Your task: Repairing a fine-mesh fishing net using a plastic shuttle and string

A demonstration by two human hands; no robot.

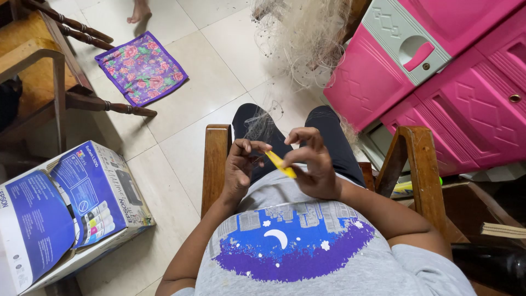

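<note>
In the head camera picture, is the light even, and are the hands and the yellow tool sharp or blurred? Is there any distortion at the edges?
Head view: soft indoor light, faint shadows on the tiled floor, no strong glare. The left hand, right hand and yellow tool are fairly sharp; the fine net looks hazy. The wide lens bends the printer box and pink cabinet near the edges.

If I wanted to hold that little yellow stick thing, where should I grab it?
Probably by its lower end. The yellow tool is thin and flat and lies tilted, its upper end toward the left hand, where the pale net thread meets it. The right hand pinches the lower part between thumb and fingers. Coming from the right side keeps the working tip free.
</note>
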